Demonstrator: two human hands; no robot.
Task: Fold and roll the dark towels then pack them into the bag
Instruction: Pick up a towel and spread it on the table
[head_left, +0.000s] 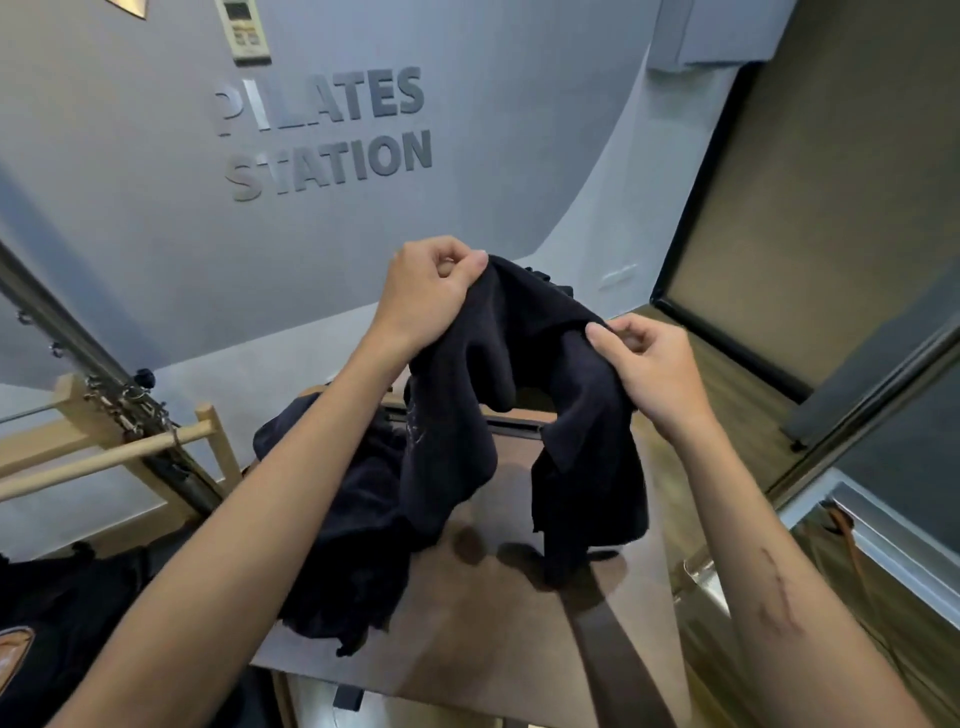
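Observation:
A dark towel (524, 384) hangs crumpled in the air between my two hands, above a brown padded surface (493, 623). My left hand (426, 291) pinches its upper edge at the top left. My right hand (649, 364) pinches the same edge lower and to the right. The cloth sags in the middle and its two ends droop toward the surface. A heap of more dark towels (337, 519) lies on the left part of the surface, under my left forearm. A dark bag (47, 623) with a tan leather piece sits at the lower left, partly cut off.
A wooden frame with dowels (104, 452) and a metal rail with springs stands on the left. A grey wall with lettering rises ahead. A dark strap (618, 660) crosses the brown surface. Dark window frames (831, 364) and wood-look flooring lie on the right.

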